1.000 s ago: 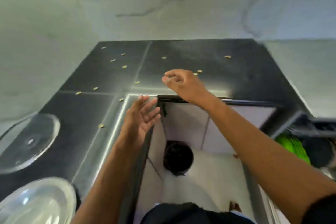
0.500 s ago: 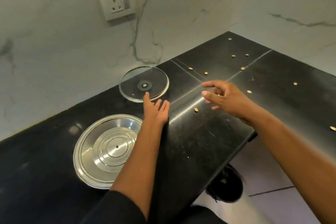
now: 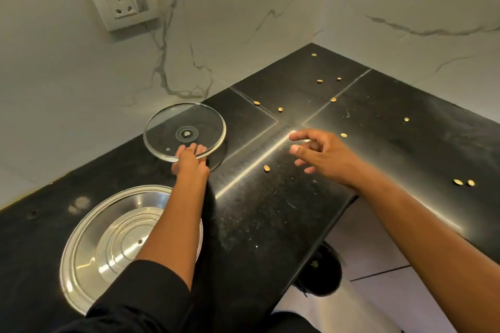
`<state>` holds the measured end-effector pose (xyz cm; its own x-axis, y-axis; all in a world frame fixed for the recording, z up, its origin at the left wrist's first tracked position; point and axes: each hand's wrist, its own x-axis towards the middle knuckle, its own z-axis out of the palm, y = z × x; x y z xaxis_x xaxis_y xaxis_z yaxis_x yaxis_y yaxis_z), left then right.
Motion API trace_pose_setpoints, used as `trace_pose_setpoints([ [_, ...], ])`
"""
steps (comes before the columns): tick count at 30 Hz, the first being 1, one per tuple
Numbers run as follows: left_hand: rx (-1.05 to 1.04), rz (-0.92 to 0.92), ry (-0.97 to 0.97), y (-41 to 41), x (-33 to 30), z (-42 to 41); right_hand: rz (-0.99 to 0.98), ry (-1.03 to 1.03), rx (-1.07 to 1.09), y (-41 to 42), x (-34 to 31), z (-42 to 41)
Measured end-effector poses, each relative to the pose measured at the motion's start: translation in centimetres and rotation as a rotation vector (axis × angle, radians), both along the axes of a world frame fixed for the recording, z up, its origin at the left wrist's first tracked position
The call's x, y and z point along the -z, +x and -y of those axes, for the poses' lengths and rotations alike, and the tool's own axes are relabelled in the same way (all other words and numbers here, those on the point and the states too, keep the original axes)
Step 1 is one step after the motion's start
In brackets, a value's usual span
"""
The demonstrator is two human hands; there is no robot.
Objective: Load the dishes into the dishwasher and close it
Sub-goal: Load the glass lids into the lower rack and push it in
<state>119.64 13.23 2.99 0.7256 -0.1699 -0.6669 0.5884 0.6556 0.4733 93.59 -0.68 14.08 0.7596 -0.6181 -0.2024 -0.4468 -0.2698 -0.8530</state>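
**Desk:** What does the picture show?

**Photographer:** A person at a black stone counter (image 3: 270, 224) reaches for a glass pan lid (image 3: 184, 132) lying flat near the marble-patterned wall (image 3: 243, 8). The left hand (image 3: 190, 161) has its straight fingers laid on the lid's near rim, touching, with nothing gripped. The right hand (image 3: 319, 151) hovers above the counter to the lid's right, fingers spread and loosely bent, holding nothing.

**Desk:** Anything else waiting to be loaded?

**Photographer:** A steel lid (image 3: 108, 246) lies flat nearer the person, partly under the left forearm. Small seeds (image 3: 267, 169) are scattered across the counter. The dishwasher itself is out of view.

**Desk:** Which step is this?

**Photographer:** By my reading, the pick-up of the glass lid, with loading not yet done for either lid.

**Desk:** What does the next move ask for?

**Photographer:** Probably getting fingertips under that thin rim, since it sits flush on the stone. Glass is slippery, so the free hand may help before the lid is carried off.
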Motion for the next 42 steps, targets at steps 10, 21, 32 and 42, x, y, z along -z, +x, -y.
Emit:
trace_pose_setpoints([
  [10, 0.428, 0.279, -0.065, -7.4, -2.1, 3.6, 0.114, 0.007, 0.213, -6.0, -1.5, 3.1],
  [21, 1.501, 0.797, -0.380, -24.5, -9.6, 14.4, 0.371, 0.184, 0.279, -26.4, -8.8, 7.1],
  [32, 2.417, 1.071, -0.539, -61.0, -7.6, 22.2, 0.225, 0.280, 0.669, -66.3, -3.9, -3.7],
  [42, 2.812, 1.491, -0.366, -93.4, 5.9, 17.1, -0.030, 0.367, 1.228, -91.1, 8.9, -20.4],
])
